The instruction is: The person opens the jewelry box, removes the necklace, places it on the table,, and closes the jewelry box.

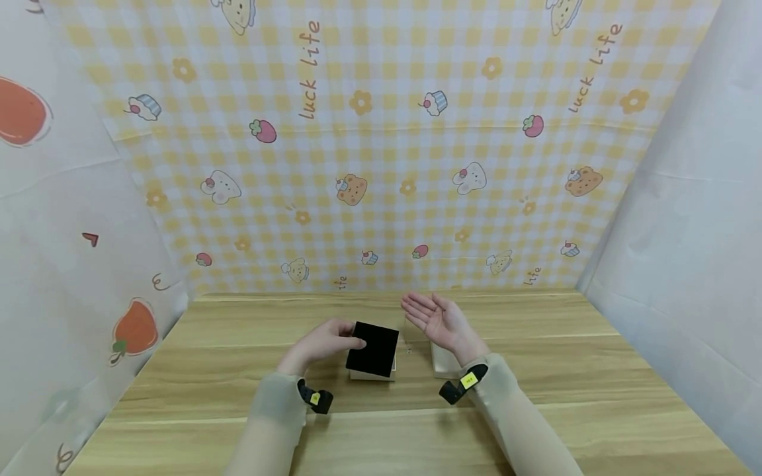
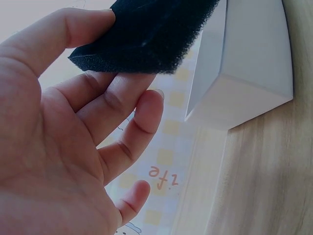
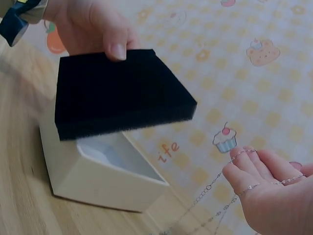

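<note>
- Foam pad (image 1: 374,350) was pinched above the white box (image 3: 105,183) by the left hand (image 1: 320,342).
- Right hand (image 1: 443,324) was right of the box, fingers extended, close together.
- Silver chain (image 3: 251,186) lay across that hand.

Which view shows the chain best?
The right wrist view. There the chain is close, links distinct, draped over the right hand. The head view shows only faint specks; the left wrist view, none of it.
</note>
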Available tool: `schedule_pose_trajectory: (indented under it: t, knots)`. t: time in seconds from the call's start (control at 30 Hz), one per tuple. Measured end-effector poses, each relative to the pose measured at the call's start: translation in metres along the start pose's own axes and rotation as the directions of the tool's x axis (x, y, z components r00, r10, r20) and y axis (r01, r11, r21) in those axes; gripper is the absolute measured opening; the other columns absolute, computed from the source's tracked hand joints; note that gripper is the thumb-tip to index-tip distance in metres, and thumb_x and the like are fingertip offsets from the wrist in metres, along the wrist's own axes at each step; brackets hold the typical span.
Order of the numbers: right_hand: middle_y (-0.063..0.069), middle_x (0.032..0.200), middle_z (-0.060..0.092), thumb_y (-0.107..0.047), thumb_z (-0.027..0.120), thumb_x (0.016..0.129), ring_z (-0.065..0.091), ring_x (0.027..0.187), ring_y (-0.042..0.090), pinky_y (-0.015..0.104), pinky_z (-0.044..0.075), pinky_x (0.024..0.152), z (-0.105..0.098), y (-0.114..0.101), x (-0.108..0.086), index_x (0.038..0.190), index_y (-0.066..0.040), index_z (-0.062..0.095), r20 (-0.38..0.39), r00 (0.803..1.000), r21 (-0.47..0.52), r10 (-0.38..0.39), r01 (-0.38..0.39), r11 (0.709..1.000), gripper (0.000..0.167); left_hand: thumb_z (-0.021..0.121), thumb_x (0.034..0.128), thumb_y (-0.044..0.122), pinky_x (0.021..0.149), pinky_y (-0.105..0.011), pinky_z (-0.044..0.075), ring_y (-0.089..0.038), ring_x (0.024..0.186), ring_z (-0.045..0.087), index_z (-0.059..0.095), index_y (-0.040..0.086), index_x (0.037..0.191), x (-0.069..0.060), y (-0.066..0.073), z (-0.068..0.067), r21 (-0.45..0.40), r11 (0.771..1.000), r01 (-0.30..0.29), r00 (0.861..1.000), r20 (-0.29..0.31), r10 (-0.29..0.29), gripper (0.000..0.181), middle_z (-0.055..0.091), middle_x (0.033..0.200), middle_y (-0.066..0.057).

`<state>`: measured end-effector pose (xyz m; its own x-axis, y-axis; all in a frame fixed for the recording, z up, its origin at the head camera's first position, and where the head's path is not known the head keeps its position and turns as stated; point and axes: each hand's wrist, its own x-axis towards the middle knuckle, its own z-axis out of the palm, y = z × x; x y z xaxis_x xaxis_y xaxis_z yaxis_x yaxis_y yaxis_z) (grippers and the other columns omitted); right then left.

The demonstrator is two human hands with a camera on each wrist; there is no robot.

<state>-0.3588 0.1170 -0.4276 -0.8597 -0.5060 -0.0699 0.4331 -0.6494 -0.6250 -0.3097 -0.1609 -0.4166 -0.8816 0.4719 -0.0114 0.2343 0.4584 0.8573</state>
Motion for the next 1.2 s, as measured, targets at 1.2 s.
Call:
schedule_pose_trajectory:
  t: [1.2]
  knots:
    - [0.014, 0.161, 0.008, -0.033, 0.012, 0.107, 0.016, 0.145, 0.026, 0.037, 0.012, 0.116, -0.017, -0.007, 0.006, 0.153, 0.0, 0.009, -0.194, 0.98, 0.093, -0.033, 0.052, 0.994, 0.057, 0.065, 0.0905, 0.024, 0.073, -0.033, 0.038, -0.018, 0.076, 0.048, 0.06, 0.006, 0.082, 0.001, -0.001, 0.002, -0.014, 1.0, -0.019, 1.0, 0.022, 0.019, 0.021, 0.058, 0.078, -0.001]
